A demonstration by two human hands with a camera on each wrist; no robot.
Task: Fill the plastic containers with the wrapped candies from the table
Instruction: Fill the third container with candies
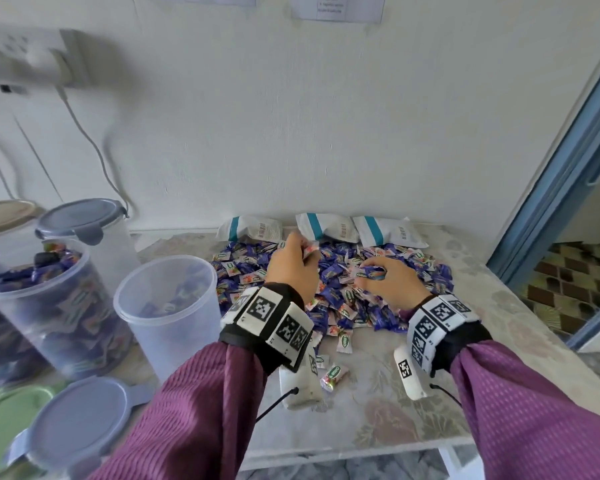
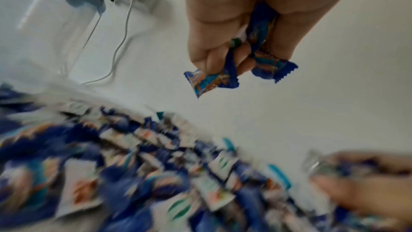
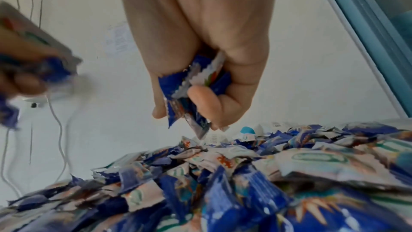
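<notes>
A heap of blue and white wrapped candies [image 1: 340,292] covers the middle of the table. My left hand [image 1: 293,263] is raised over the heap's left part and grips a few candies [image 2: 225,75], blue wrappers sticking out of the fist. My right hand [image 1: 385,275] sits low on the heap's right part, fingers curled round a bunch of candies [image 3: 194,91]. An open clear container [image 1: 167,306] with a few candies at its bottom stands left of the heap. Beside it a second open container [image 1: 49,306] is nearly full.
A lidded clear container [image 1: 94,233] stands behind the open ones. Loose blue lid [image 1: 80,420] and green lid [image 1: 4,427] lie at the front left. Three white bags [image 1: 326,228] lean on the wall behind the heap. A door frame [image 1: 555,188] rises on the right.
</notes>
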